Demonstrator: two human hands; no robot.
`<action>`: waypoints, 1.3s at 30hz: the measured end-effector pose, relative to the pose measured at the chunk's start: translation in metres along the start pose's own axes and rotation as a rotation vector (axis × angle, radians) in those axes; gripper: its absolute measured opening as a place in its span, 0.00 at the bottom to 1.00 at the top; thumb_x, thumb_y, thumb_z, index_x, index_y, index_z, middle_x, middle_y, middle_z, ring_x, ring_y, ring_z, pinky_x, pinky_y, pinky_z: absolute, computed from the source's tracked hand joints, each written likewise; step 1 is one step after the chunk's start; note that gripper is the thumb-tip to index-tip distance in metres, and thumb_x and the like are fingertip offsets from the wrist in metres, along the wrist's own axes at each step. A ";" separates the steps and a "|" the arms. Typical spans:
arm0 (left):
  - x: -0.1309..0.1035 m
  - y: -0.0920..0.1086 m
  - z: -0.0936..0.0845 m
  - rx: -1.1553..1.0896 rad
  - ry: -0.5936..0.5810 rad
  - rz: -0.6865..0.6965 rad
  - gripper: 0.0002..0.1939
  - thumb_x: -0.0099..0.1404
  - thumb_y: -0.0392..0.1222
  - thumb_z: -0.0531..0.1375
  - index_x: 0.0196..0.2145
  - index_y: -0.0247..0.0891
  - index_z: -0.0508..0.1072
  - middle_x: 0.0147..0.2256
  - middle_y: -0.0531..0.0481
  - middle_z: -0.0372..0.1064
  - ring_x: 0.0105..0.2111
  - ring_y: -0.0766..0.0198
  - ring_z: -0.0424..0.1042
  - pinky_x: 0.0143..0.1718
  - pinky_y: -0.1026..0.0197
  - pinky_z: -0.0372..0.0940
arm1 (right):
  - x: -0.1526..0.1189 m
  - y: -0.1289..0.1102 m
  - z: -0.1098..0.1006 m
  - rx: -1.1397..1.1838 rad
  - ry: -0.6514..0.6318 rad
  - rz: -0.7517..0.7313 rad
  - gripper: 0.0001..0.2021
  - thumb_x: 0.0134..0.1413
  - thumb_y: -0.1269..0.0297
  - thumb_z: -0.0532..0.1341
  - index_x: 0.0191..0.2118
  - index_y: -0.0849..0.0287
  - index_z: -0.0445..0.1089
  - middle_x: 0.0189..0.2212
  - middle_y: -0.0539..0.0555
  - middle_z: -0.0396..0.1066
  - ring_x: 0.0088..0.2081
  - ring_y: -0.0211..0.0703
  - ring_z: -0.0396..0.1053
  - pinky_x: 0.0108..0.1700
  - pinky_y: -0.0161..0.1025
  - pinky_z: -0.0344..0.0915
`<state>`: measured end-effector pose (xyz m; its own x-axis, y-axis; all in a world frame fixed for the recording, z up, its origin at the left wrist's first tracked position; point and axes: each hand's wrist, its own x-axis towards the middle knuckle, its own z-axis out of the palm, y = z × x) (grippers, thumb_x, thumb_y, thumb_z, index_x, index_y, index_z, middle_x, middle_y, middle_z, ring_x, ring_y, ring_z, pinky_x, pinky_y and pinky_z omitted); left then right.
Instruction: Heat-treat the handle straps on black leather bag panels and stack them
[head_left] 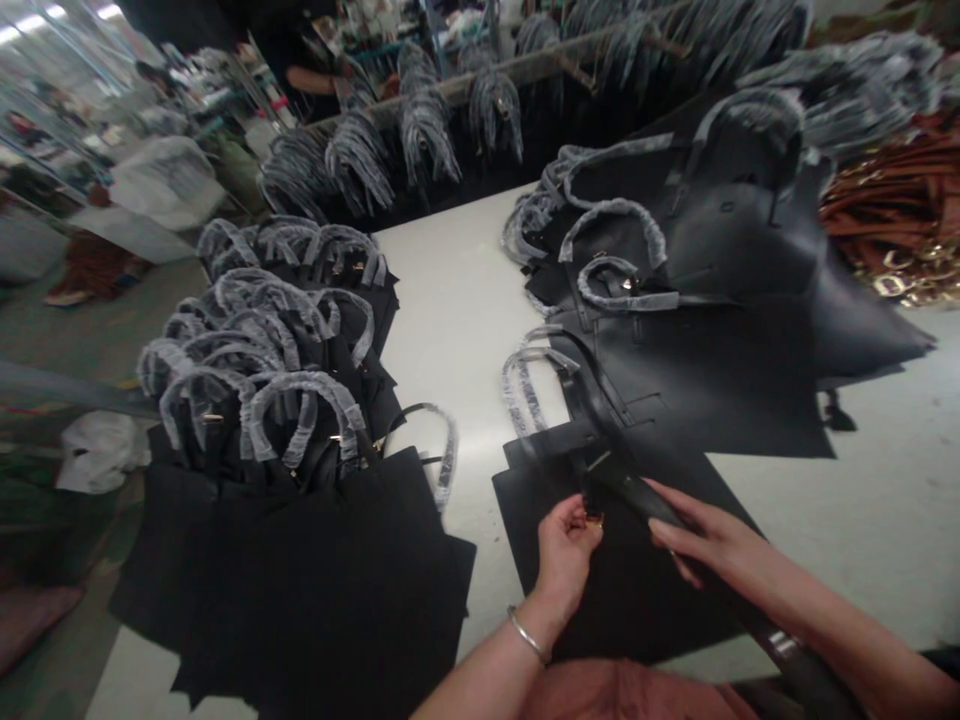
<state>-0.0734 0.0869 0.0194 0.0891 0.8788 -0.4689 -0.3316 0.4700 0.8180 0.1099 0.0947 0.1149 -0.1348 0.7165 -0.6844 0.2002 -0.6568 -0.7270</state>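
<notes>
My left hand, with a metal bangle on the wrist, pinches a small gold-coloured buckle at the end of a short black tab. Closed round a long black strap is my right hand; the strap runs back past the right forearm. Beneath both hands lies a flat black bag panel. Its handle, partly wrapped in clear plastic, curves away at the panel's far edge. Fine detail around the fingers is blurred.
On the left of the white table is a pile of black panels with wrapped handles. More panels are heaped at right, near brown straps. Wrapped handles hang on a rail behind, beside another person's arm.
</notes>
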 end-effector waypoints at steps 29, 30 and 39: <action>0.125 0.011 0.051 0.860 -0.075 0.277 0.19 0.57 0.28 0.59 0.47 0.35 0.69 0.40 0.44 0.69 0.40 0.60 0.70 0.48 0.58 0.62 | 0.022 0.015 -0.054 0.176 0.258 0.020 0.34 0.51 0.51 0.63 0.61 0.56 0.55 0.24 0.45 0.65 0.18 0.33 0.61 0.19 0.31 0.59; 0.127 0.009 0.053 0.865 -0.067 0.277 0.17 0.57 0.28 0.60 0.46 0.35 0.70 0.39 0.45 0.69 0.39 0.61 0.70 0.47 0.59 0.62 | 0.027 0.016 -0.058 0.193 0.251 0.019 0.32 0.51 0.52 0.63 0.60 0.56 0.56 0.24 0.45 0.65 0.17 0.32 0.61 0.19 0.31 0.58; 0.109 0.017 0.066 1.086 -0.035 0.333 0.12 0.61 0.29 0.56 0.42 0.36 0.70 0.41 0.44 0.67 0.42 0.58 0.68 0.47 0.60 0.59 | 0.066 -0.007 -0.086 0.149 0.163 0.028 0.27 0.53 0.52 0.63 0.55 0.58 0.62 0.22 0.46 0.66 0.15 0.32 0.62 0.15 0.30 0.58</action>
<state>-0.0070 0.1957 0.0042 0.1807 0.9672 -0.1786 0.6446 0.0207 0.7642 0.1836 0.1663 0.0796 0.0298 0.7184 -0.6950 0.0548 -0.6955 -0.7165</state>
